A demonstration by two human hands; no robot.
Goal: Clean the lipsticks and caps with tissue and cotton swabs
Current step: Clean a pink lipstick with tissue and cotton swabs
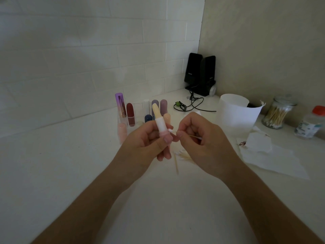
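My left hand [146, 145] holds an open lipstick [159, 120] upright: pale yellow stick, white collar, pink base between my fingers. A cotton swab [190, 135] is pinched in my right hand [205, 143], lying level, its left tip touching the white collar just above the pink base. Behind stands a clear organizer [131, 119] with several lipsticks, among them a purple one [120, 104] and a dark red one [130, 111]. A pink cap [122, 132] stands at its front left. Loose swabs [181, 156] lie on the counter under my hands.
White tissues [274, 159], one stained, lie at the right. A white bin [237, 111], a glass jar of cotton swabs [277, 113] and a red-lidded container [311, 124] stand behind them. Black speakers [200, 74] with cables fill the corner.
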